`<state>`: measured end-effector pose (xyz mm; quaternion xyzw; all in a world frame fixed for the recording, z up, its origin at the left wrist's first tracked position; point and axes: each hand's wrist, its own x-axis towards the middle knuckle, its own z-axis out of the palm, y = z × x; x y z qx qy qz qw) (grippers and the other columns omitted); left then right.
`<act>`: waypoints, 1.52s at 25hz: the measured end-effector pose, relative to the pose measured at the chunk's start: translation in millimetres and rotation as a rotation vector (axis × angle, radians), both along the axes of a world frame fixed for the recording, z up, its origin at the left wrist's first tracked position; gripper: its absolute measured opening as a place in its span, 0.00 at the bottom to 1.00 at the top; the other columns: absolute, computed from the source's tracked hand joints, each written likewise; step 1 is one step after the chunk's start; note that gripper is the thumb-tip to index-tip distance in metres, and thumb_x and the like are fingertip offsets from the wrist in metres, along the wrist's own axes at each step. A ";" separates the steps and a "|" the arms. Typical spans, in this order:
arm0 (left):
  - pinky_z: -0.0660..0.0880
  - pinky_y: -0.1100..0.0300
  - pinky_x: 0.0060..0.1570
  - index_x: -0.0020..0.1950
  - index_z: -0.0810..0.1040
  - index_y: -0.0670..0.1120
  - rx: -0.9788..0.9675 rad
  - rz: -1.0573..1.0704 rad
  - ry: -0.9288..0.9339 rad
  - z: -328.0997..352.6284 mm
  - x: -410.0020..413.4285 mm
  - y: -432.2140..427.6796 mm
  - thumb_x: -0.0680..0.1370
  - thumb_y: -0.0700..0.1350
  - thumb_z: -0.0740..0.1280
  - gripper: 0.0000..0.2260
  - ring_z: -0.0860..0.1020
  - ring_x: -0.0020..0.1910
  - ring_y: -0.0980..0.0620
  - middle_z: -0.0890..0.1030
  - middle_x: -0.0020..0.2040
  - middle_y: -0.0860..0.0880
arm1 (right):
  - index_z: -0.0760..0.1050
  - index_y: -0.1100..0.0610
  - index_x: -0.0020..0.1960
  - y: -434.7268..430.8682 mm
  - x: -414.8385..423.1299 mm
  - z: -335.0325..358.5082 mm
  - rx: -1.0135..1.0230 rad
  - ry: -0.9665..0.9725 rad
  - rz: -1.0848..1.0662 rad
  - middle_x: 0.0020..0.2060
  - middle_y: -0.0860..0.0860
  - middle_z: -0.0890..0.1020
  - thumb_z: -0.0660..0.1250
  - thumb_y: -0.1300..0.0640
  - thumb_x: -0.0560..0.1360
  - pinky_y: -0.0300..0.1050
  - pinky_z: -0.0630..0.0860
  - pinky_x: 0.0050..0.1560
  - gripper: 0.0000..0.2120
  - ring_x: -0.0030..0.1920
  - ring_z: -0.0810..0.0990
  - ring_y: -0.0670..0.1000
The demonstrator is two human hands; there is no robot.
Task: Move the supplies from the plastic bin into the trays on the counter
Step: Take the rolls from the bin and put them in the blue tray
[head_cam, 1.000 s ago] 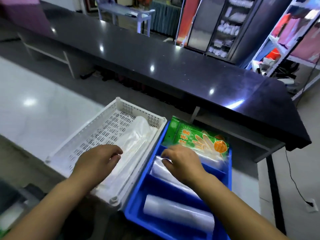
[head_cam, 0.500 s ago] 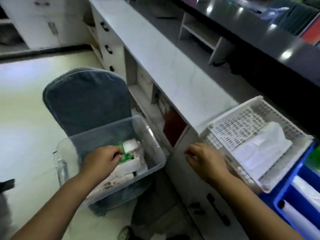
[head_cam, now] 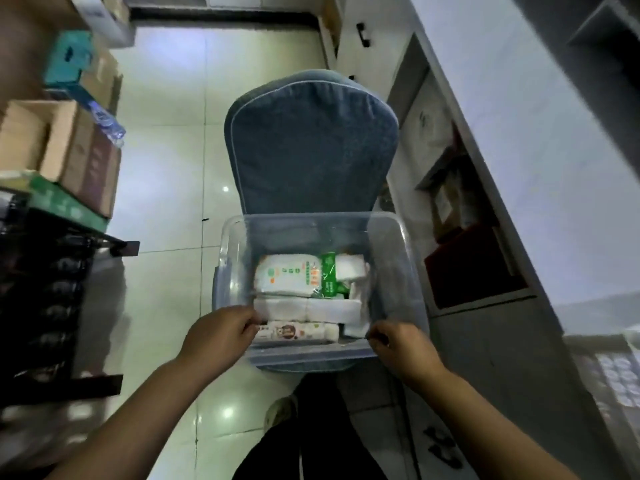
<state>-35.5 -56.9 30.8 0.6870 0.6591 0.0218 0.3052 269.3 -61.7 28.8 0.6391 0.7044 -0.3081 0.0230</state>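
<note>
The clear plastic bin stands on a blue padded chair in front of me. Inside lie a printed white pack, a green packet, a long white tissue pack and a small printed pack. My left hand reaches over the bin's near-left wall, fingers curled on the long white pack's left end. My right hand is at the near-right corner, fingertips closed at that pack's right end. A blurred corner of the white tray shows at the right edge.
The white counter with open cabinet shelves runs along the right. Cardboard boxes and a black rack crowd the left. Glossy tiled floor lies beyond the chair. My shoe is below the bin.
My view has swung from the trays on the counter to the bin on the chair. My right hand has come across from the counter edge to the bin; both hands now sit at its near corners.
</note>
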 end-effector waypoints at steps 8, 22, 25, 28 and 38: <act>0.74 0.57 0.43 0.54 0.79 0.53 -0.062 0.206 0.122 -59.6 -10.0 23.0 0.77 0.48 0.61 0.10 0.79 0.49 0.49 0.83 0.51 0.51 | 0.71 0.52 0.64 68.2 -57.0 -146.4 -0.282 -0.055 0.361 0.63 0.53 0.75 0.61 0.54 0.76 0.46 0.70 0.59 0.17 0.62 0.73 0.55; 0.69 0.61 0.42 0.56 0.79 0.53 -0.004 0.297 0.117 -107.5 -11.6 19.8 0.74 0.46 0.66 0.11 0.79 0.49 0.50 0.82 0.52 0.52 | 0.64 0.56 0.70 99.0 -92.3 -216.5 -0.288 -0.111 0.665 0.65 0.56 0.70 0.67 0.48 0.73 0.48 0.68 0.62 0.29 0.63 0.67 0.57; 0.72 0.57 0.51 0.60 0.77 0.52 0.017 0.120 0.133 -101.9 -4.3 29.4 0.70 0.48 0.70 0.18 0.76 0.56 0.49 0.80 0.57 0.52 | 0.67 0.55 0.67 111.1 -83.2 -174.7 -0.228 0.078 0.629 0.62 0.54 0.72 0.68 0.48 0.72 0.47 0.68 0.60 0.26 0.60 0.68 0.54; 0.75 0.53 0.51 0.58 0.78 0.49 0.048 -0.073 0.237 -90.6 2.0 44.0 0.61 0.51 0.77 0.27 0.79 0.52 0.46 0.82 0.53 0.48 | 0.69 0.54 0.66 121.7 -77.0 -137.7 -0.108 0.203 0.623 0.59 0.53 0.73 0.70 0.49 0.70 0.46 0.69 0.56 0.27 0.57 0.69 0.52; 0.71 0.49 0.44 0.59 0.74 0.47 0.227 0.233 0.462 -88.5 -39.2 60.6 0.63 0.51 0.76 0.27 0.76 0.47 0.40 0.80 0.49 0.44 | 0.73 0.54 0.62 109.2 -51.8 -206.5 -0.236 0.083 0.280 0.58 0.54 0.79 0.68 0.54 0.74 0.40 0.69 0.50 0.17 0.55 0.77 0.53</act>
